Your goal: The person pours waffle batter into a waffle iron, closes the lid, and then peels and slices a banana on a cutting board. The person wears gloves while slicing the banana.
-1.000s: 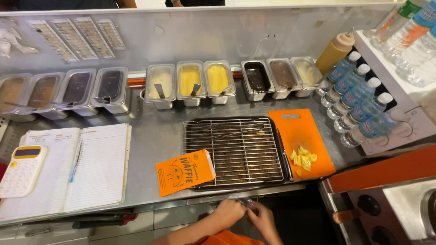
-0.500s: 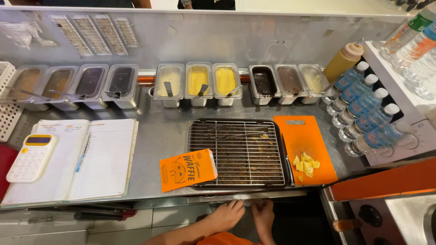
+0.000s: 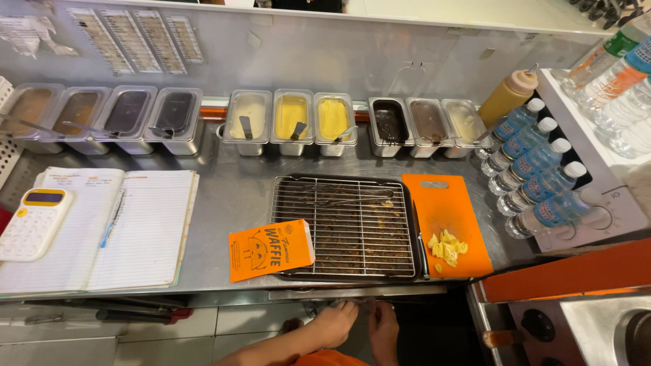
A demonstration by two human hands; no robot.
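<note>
Both hands, left hand [image 3: 333, 321] and right hand [image 3: 384, 325], lie loosely spread beneath the steel counter [image 3: 224, 203].

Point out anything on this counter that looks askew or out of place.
The orange paper sleeve lies tilted, half on the wire rack and half on the steel counter. Dark crumbs sit on the tray under the rack. Both hands, left and right, are below the counter edge, touching nothing on top.
</note>
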